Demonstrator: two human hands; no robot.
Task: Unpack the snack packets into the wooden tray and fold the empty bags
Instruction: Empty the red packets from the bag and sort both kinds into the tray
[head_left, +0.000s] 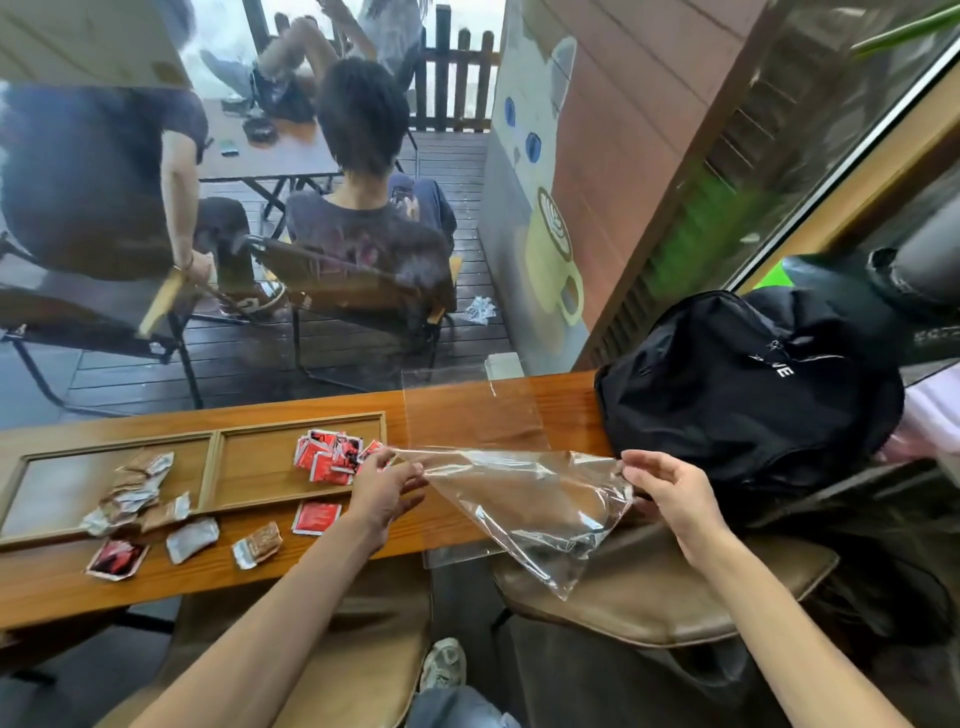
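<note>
An empty clear plastic bag (540, 506) hangs stretched between my hands over the counter's near edge. My left hand (383, 486) pinches its left corner and my right hand (662, 488) pinches its right corner. A second clear bag (470, 410) lies flat on the counter behind it. The wooden tray (215, 467) has two compartments: brown and white packets (137, 486) in the left one, red packets (330, 454) piled in the right one. Several loose packets lie on the counter in front of the tray, among them a red packet (316, 517) and a brown one (258, 543).
A black backpack (748, 395) sits on the counter's right end. The wooden counter (218, 577) runs along a window; people sit on chairs outside. A brown padded stool (660, 603) stands below my right forearm.
</note>
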